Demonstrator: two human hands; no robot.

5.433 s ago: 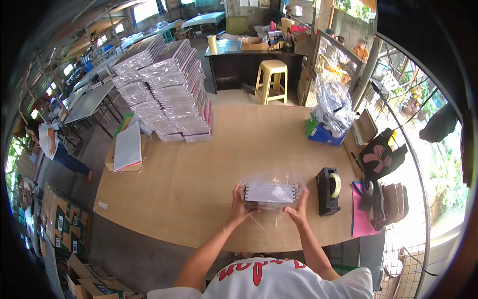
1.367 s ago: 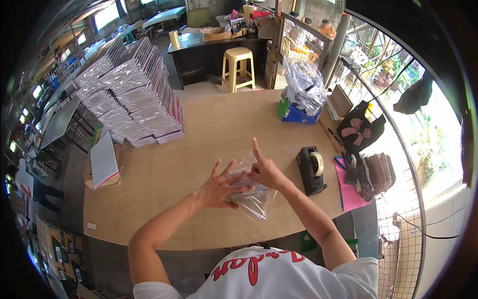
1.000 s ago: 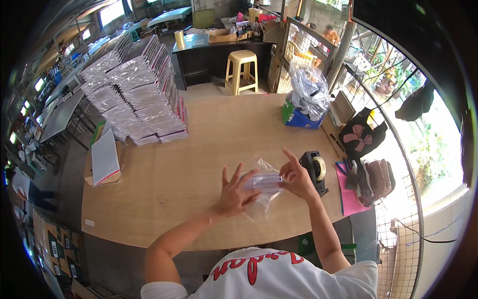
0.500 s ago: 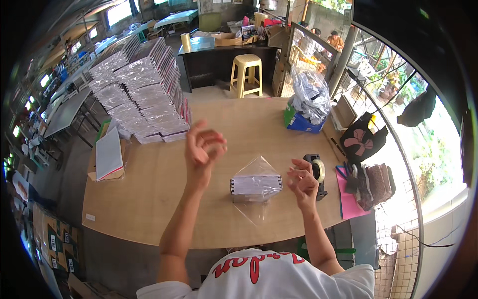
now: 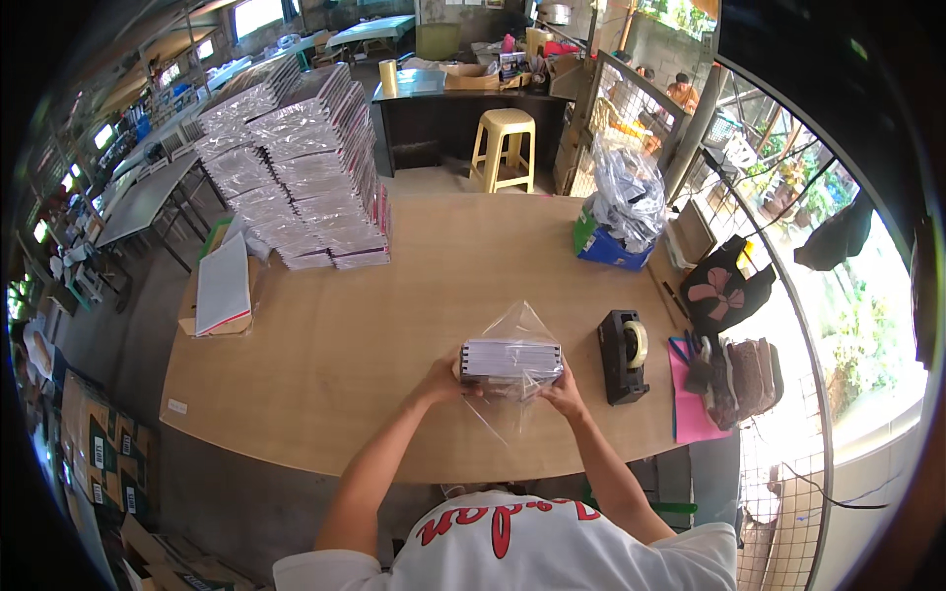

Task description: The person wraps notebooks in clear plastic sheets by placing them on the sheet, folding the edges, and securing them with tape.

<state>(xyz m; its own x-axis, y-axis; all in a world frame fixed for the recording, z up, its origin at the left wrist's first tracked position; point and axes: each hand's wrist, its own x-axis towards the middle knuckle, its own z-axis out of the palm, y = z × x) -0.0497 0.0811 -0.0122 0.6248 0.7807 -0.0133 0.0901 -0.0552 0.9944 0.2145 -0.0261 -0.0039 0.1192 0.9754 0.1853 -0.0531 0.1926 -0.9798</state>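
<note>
In the head view, a spiral-bound white bundle (image 5: 510, 357) sat in clear film (image 5: 520, 321) near the table's (image 5: 325, 394) close edge, the film peaking toward twelve o'clock. At the bundle's eight o'clock, the left hand (image 5: 445, 380) gripped its end, half curled, fingertips partly hidden. At four o'clock, the right hand (image 5: 564, 392) pinched the opposite end, fingers bent. A black tape dispenser (image 5: 621, 360) stood apart at three o'clock; tall wrapped stacks (image 5: 315, 177) rose between ten and eleven.
</note>
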